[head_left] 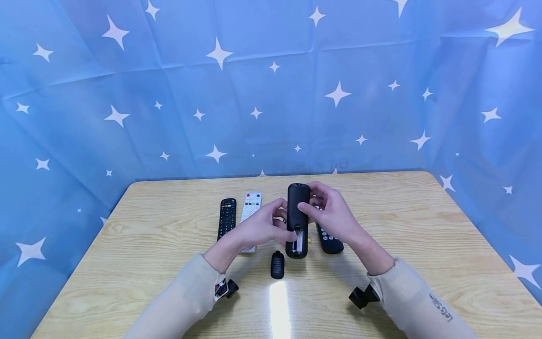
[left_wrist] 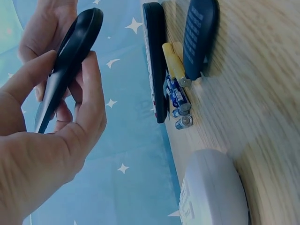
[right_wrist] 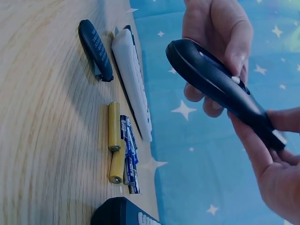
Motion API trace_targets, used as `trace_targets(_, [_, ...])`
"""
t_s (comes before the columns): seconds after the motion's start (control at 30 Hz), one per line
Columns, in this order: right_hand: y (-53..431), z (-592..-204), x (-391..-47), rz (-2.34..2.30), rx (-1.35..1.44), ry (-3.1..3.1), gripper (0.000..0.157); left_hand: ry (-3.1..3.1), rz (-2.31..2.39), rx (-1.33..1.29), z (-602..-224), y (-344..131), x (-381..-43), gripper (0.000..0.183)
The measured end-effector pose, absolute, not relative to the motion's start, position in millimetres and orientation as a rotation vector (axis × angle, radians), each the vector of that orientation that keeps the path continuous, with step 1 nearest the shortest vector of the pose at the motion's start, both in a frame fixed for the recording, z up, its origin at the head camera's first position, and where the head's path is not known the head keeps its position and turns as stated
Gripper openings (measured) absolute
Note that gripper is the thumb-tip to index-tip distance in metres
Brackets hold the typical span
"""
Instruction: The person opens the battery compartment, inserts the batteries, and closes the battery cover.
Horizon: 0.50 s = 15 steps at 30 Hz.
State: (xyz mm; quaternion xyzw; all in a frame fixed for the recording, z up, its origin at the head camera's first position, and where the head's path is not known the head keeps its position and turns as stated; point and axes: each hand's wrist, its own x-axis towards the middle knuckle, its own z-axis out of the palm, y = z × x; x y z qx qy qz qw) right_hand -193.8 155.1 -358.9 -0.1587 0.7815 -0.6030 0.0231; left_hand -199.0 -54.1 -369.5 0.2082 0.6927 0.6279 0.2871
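Observation:
A black remote control point(head_left: 298, 200) is held up above the table, its back turned toward the head camera. Its battery compartment point(head_left: 299, 242) is uncovered at the near end, and a battery shows inside. My left hand point(head_left: 263, 227) grips the remote's near part from the left, thumb at the compartment. From the right, my right hand point(head_left: 332, 213) holds the far part between thumb and fingers. The loose battery cover point(head_left: 277, 266) lies on the table just below the left hand. Yellow batteries point(right_wrist: 114, 126) and blue batteries point(left_wrist: 178, 95) lie on the table beneath the remote.
To the left lie a slim black remote point(head_left: 227, 216) and a white remote point(head_left: 252, 200). Another black remote point(head_left: 331, 246) rests under the right hand. The wooden table point(head_left: 169, 263) ends at a blue star-patterned curtain point(head_left: 262, 84).

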Motion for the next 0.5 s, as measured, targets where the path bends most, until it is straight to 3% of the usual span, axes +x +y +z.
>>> trace_targets(0.23, [159, -359, -196, -1.862, -0.454, 2.435, 0.039, 1.896, 1.621, 0.588, -371, -59, -204, 0.043])
trace_targets(0.5, [166, -360, -200, -1.858, -0.398, 2.446, 0.040, 2.130, 1.514, 0.653, -374, -62, -214, 0.023])
